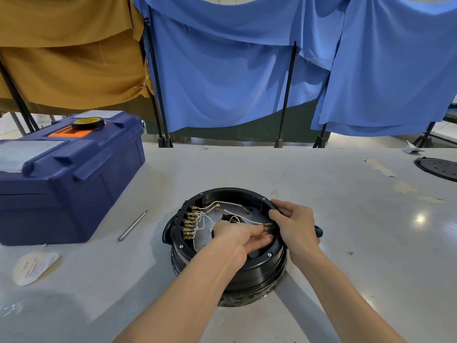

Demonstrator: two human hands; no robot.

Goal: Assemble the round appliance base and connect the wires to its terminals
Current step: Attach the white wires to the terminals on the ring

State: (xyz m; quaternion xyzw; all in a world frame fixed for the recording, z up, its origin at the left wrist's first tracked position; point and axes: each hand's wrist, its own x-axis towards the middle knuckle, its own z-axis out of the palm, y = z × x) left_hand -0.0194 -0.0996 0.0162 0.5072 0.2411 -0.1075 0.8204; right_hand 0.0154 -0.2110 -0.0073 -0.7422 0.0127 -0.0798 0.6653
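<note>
I'm seeing the round base (pixel 259 271) sitting open side up in the middle of the table (pixel 346 219), close in front of me. White wires (pixel 223 202) are looping across its inside, and a row of brass terminals (pixel 189 224) is lining its left inner wall. My left hand (pixel 243 237) is reaching inside with the fingers stretched almost straight, the tips touching a brass connector (pixel 267 228) by the right wall. My right hand (pixel 296 224) is gripping the base's right rim, fingers curled over it. A green handle (pixel 319 231) is poking out just behind that hand; I cannot tell whether it is being held. A metal pin (pixel 132 226) is lying between the base and a blue toolbox (pixel 74 194), which is carrying a tape roll (pixel 87 123). A black disc (pixel 437 168) is resting at the far right edge
</note>
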